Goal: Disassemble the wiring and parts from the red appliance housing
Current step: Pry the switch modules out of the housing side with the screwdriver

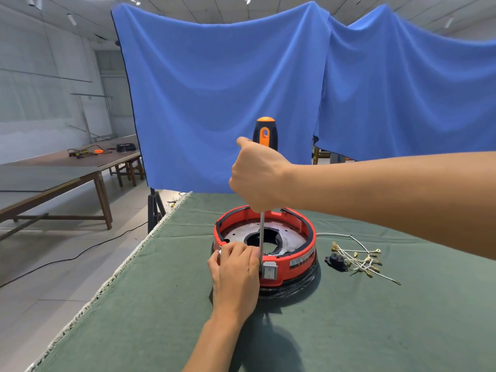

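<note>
**Tech A:** Red appliance housing [292, 260] — state its position and the current grips.

**Tech B:** It sits near the centre of the green table cloth [166, 304], open side up. The right hand [257, 175] is clenched around the handle of the screwdriver [265, 135], with the shaft held vertical and running down inside the near rim, next to the rocker switch [269, 272] at 6 o'clock. The tip is hidden behind the rim, so what it engages cannot be determined. The left hand [234, 269] is curled over the rim at 8 o'clock; its fingers cover a small pale part, and whether it pinches that part or only braces the housing cannot be told.

**Tech A:** Reason for this arrangement?

**Tech B:** Probably a vertical shaft puts the load straight down onto the fastener or clip, while the left hand stops the housing rotating or sliding on the cloth.

**Tech A:** Surroundings and obstructions?

**Tech B:** The wire bundle [359, 260] with its ring terminals and the black socket [335, 261] lie at 3 o'clock, apart from the housing, already removed. The metal plate [290, 232] stays inside. The blue curtain [228, 89] hangs at 12 o'clock. The left hand crowds the work point and blocks the view of it.
</note>
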